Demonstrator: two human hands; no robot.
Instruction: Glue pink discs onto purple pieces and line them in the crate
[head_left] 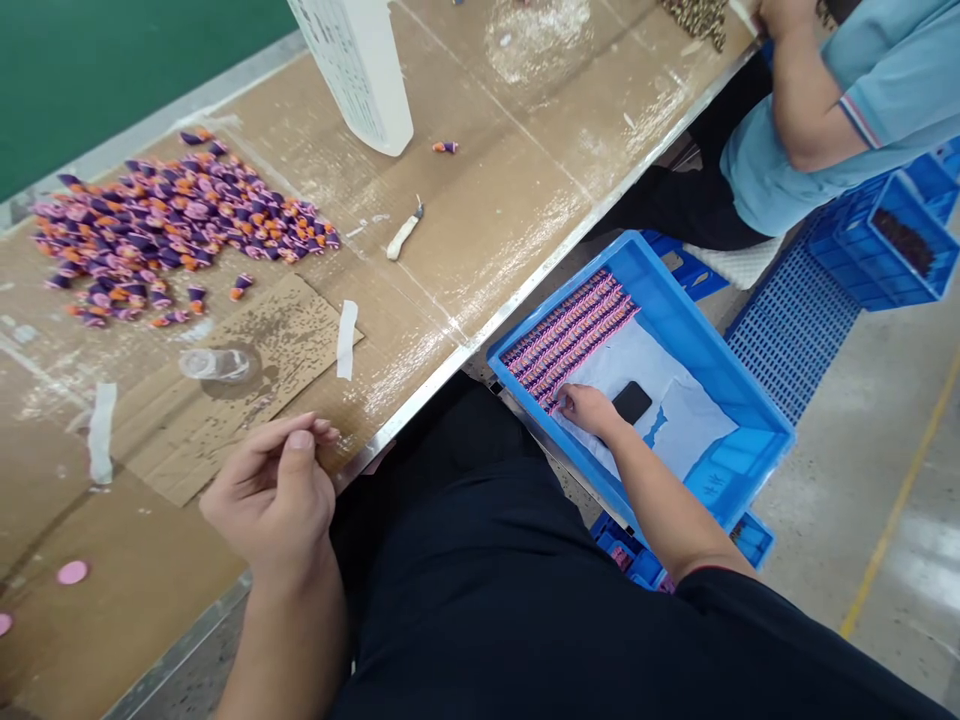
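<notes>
My right hand (589, 408) reaches down into a blue crate (675, 310) beside me, its fingertips pinched at the near end of the rows of purple-and-orange pieces (568, 332) laid on white paper. A black phone (631, 402) lies on the paper just right of that hand. My left hand (274, 490) hovers over the table's near edge, fingers loosely curled and thumb touching them, with nothing visible in it. A large heap of purple-and-orange pieces (161, 225) lies on the table at the far left.
A cardboard sheet (240, 380) with a clear plastic cup (214, 364) lies ahead of my left hand. A white perforated container (360, 70) stands at the back. Another person in a light blue shirt (847, 110) sits at the right, with blue crates (892, 240) beside them.
</notes>
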